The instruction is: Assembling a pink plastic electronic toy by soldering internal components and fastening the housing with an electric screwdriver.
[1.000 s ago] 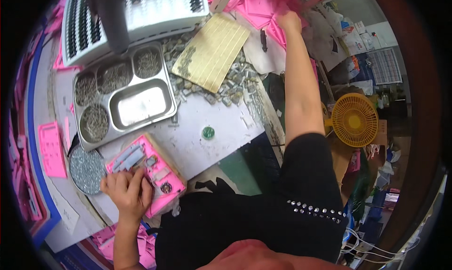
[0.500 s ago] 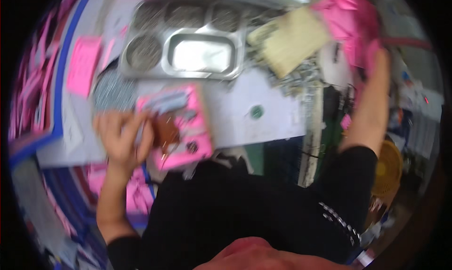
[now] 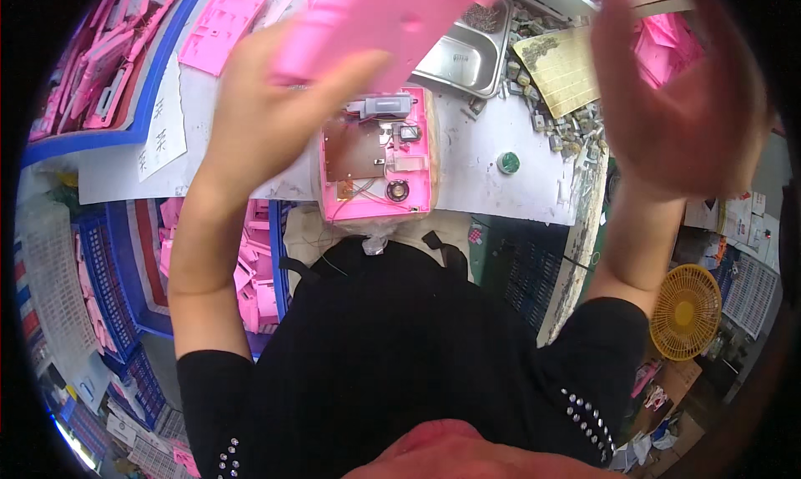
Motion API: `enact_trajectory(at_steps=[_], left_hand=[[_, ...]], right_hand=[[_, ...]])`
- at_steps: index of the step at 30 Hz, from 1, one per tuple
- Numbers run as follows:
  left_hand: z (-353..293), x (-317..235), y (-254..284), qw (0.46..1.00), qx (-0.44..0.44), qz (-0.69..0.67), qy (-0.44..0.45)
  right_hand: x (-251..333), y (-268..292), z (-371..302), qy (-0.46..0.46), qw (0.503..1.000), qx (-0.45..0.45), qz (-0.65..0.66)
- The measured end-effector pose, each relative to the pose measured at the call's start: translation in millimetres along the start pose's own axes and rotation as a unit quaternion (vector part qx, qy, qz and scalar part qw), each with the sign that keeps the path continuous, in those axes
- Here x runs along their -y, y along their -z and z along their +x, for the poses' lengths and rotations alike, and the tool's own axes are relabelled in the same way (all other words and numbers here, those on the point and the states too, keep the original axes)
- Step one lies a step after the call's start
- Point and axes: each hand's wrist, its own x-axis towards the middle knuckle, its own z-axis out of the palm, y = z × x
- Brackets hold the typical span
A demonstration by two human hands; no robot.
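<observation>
A pink plastic cover (image 3: pixel 384 28), blurred at its edges, is gripped in my left hand (image 3: pixel 267 103) above the table. Below it lies an opened pink plastic casing (image 3: pixel 423 128), standing on a wrapped block at the table's near edge. Inside are a brown circuit board (image 3: pixel 350 153), a grey rectangular part (image 3: pixel 386 106), thin wires and a small round speaker (image 3: pixel 398 191). My right hand (image 3: pixel 680 103) is raised at the right, smeared by motion, thumb apart from the fingers and nothing visible in it. Behind it sit more pink parts (image 3: pixel 667 49).
A metal compartment tray (image 3: pixel 492 83) stands at the back, partly hidden by the cover. Beside it are many small metal pieces (image 3: pixel 576 133) and a yellowish sheet (image 3: pixel 559 70). A green round item (image 3: pixel 508 163) lies right of the casing. Crates of pink parts (image 3: pixel 104 62) stand left.
My left hand has risen from the casing and now holds the pink cover. My right hand has come back from the pink pile at the right. The view has shifted.
</observation>
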Motion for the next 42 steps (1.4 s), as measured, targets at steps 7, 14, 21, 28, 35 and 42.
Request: enact_trajectory(at_steps=[7,14,21,28,35,42], left_hand=[[-62.3,67.4,-49.4,0.869,-0.157,-0.455,0.118],[-40.1,73.3,-39.0,0.966,-0.162,-0.196,0.043],[-67.4,58.8,-51.5,0.992,-0.063,0.104,-0.016],[-85.3,88.3,-71.8,0.988,-0.070,0.135,-0.029],[-99.4,90.8,-67.6,0.992,-0.067,0.082,0.071],[-112.3,90.8,-78.5,0.989,-0.112,0.078,0.063]], right_hand=[[101.5,-112.1,-114.8,-0.505,0.492,0.037,0.709],[77.2,-101.4,-111.2,-0.445,0.713,0.063,0.538],[113.8,-81.0,-158.3,-0.402,0.842,0.157,0.323],[125.4,-105.4,-183.2,-0.445,0.802,0.198,0.346],[119.1,-114.0,-177.5,-0.397,0.827,0.217,0.334],[130.5,-114.2,-173.8,-0.441,0.820,0.173,0.322]])
